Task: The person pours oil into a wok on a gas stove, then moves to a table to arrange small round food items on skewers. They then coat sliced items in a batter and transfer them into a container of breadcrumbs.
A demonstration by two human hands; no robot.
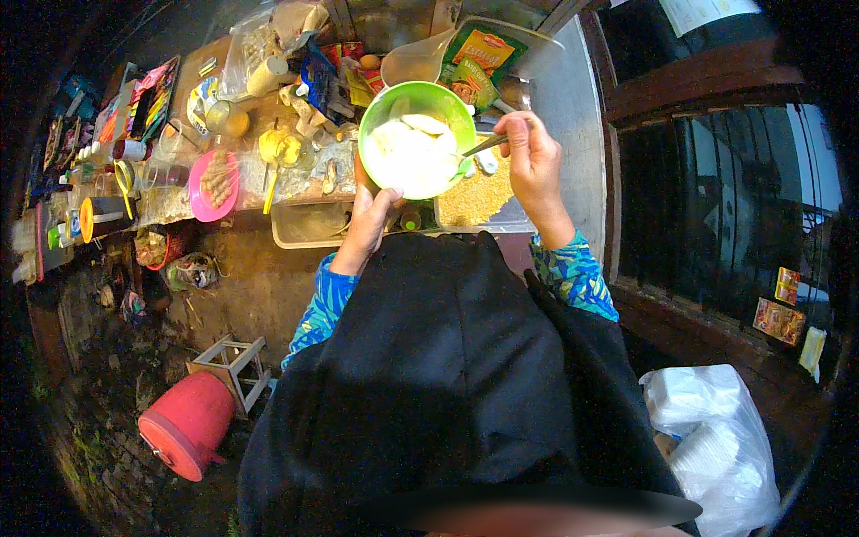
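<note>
My left hand [371,225] grips a light green plastic bowl [411,95] from its left and lower side. Inside lies a pale mass [413,158], overexposed to white, with a few cream-coloured pieces showing at its upper part. Between the fingers of my right hand [533,158] is the handle of a metal utensil [488,144]; its tip reaches into the bowl and cannot be made out. Below and right of the bowl stands a clear container of yellow crumbs [473,201], with a whitish object [486,161] on the crumbs.
On the cluttered wooden table [191,64] stand a pink plate [233,194] of wrapped food, a yellow strainer [268,194], cups and packets [493,50]. A red bucket [194,419] and wooden stool [231,369] are lower left. A white plastic bag [718,450] lies lower right, near glass panels.
</note>
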